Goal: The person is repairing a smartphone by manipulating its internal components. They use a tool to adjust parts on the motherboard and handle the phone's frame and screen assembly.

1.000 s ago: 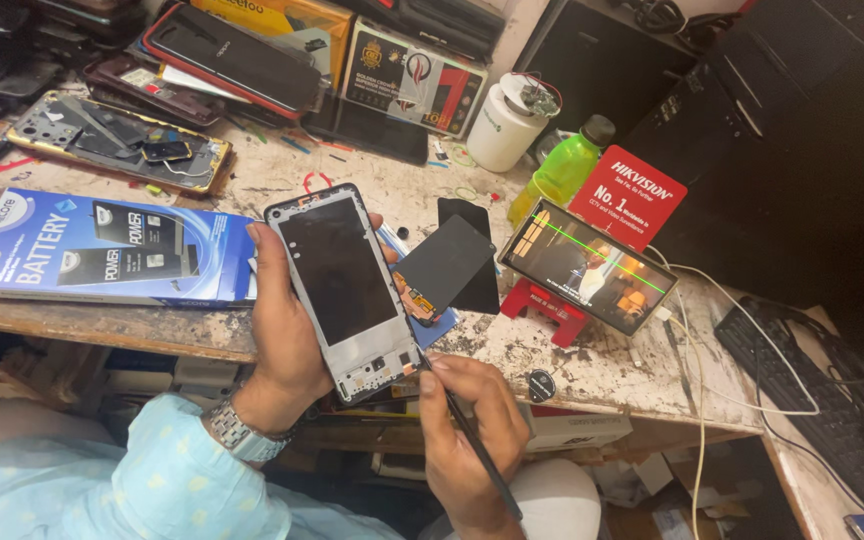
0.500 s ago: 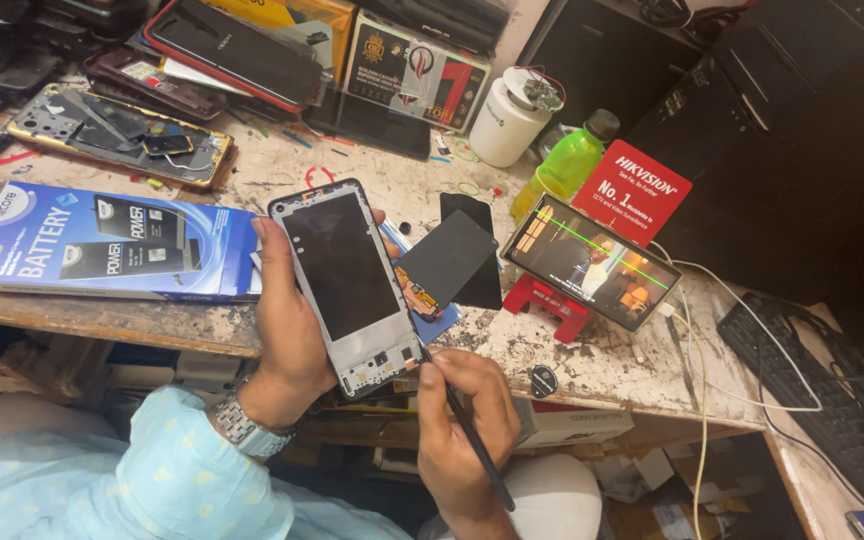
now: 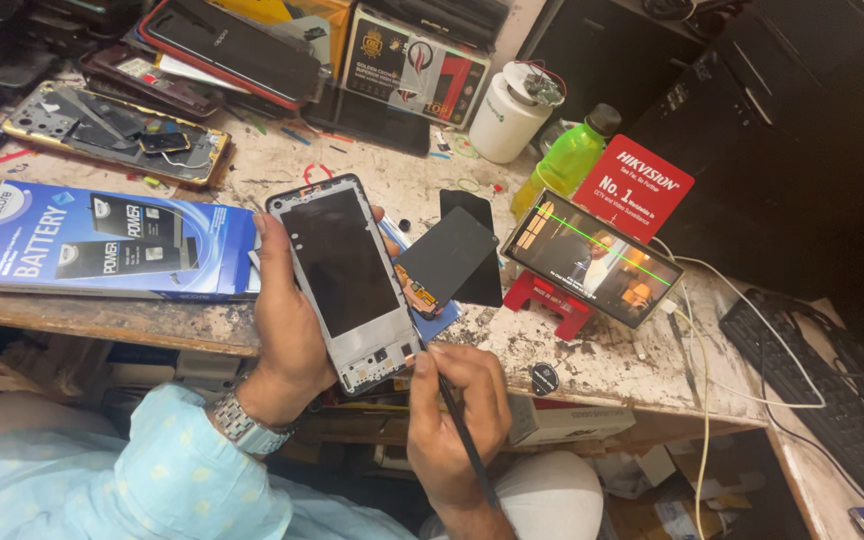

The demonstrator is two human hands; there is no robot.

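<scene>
My left hand (image 3: 287, 330) grips a phone frame (image 3: 342, 280) with a dark panel and a bare white lower end, held tilted over the front edge of the workbench (image 3: 592, 360). My right hand (image 3: 457, 415) holds a thin black tool (image 3: 457, 420) like a pen, its tip touching the frame's lower right corner. A dark screen panel (image 3: 447, 255) with an orange flex end hangs off the frame's right side, resting against the bench.
A blue battery box (image 3: 92, 240) lies left. A lit phone (image 3: 592, 258) sits on a red stand, with a green bottle (image 3: 567, 160), white jar (image 3: 507, 115) and red card (image 3: 632, 190) behind. Opened phones clutter the back. A keyboard (image 3: 832, 400) is right.
The tool tip has come up to the frame's lower right corner. The left hand and frame hold almost the same place.
</scene>
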